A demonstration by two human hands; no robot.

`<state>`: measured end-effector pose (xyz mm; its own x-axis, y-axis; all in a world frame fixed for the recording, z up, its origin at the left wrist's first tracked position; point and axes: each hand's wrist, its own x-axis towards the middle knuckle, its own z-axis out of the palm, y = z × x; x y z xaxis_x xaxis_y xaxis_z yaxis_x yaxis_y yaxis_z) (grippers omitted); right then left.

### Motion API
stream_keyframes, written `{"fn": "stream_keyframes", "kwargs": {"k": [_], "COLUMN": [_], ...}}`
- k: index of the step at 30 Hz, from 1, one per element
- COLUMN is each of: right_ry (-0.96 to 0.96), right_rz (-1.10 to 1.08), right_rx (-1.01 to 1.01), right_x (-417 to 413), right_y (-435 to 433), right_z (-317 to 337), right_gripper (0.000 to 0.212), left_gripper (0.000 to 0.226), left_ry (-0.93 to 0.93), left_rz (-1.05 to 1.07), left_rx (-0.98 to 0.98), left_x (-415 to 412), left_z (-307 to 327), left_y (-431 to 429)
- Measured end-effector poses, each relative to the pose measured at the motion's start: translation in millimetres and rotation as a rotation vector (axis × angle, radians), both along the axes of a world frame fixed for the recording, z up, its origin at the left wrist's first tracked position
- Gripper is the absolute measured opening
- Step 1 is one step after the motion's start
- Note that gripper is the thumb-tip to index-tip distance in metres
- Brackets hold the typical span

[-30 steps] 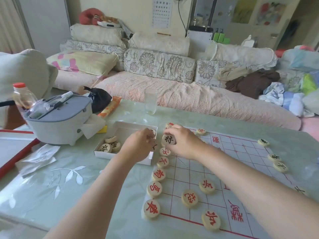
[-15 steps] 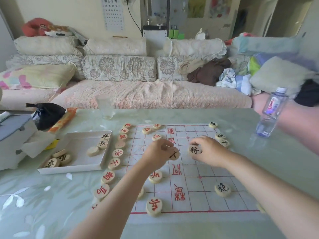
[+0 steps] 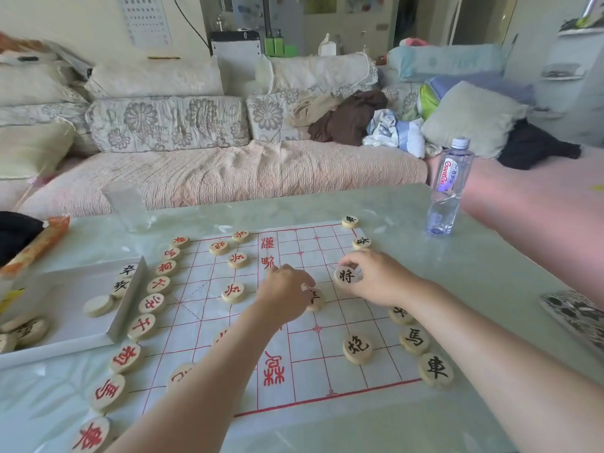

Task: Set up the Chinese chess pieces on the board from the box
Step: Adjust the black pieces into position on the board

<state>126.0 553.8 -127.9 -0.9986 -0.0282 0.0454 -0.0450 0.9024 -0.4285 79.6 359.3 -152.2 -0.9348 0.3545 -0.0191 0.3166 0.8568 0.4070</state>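
A round piece with a black mark (image 3: pixel 346 276) is pinched in the fingers of the right hand (image 3: pixel 376 277), tilted up over the board (image 3: pixel 294 308). Another black-marked piece (image 3: pixel 315 299) is held down on the board by the left hand (image 3: pixel 284 294). More pieces are kept in the white box (image 3: pixel 65 308) beside the board.
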Motion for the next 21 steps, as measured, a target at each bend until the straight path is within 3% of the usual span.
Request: {"fn": "stream_keyframes", "kwargs": {"k": [2, 7, 10, 13, 17, 21], "right_ry": [0.02, 0.093, 0.134, 0.171, 0.176, 0.113], "right_rz": [-0.002, 0.022, -0.012, -0.122, -0.182, -0.244], "right_rx": [-0.056, -0.12, -0.156, -0.277, -0.314, -0.308], "right_x": [1.0, 0.8, -3.5, -7.0, -9.2, -9.1], "right_y": [6.1, 20.3, 31.2, 49.2, 69.9, 85.8], "right_z": [1.3, 7.5, 9.2, 6.6, 3.6, -3.1], "right_gripper": [0.037, 0.038, 0.031, 0.049, 0.041, 0.034], "left_gripper": [0.023, 0.031, 0.026, 0.019, 0.014, 0.021], "left_ry": [0.022, -0.206, -0.204, -0.266, -0.264, -0.181], "left_rz": [-0.014, 0.006, 0.027, 0.062, 0.06, -0.013], "left_rx": [0.02, 0.419, 0.567, 0.676, 0.661, 0.439], "left_x": [0.2, 0.5, -6.5, -14.4, -20.0, -21.5], "left_z": [3.7, 29.8, 36.8, 40.1, 41.4, 26.6], "left_y": [5.6, 52.9, 76.7, 96.6, 119.1, 123.5]}}
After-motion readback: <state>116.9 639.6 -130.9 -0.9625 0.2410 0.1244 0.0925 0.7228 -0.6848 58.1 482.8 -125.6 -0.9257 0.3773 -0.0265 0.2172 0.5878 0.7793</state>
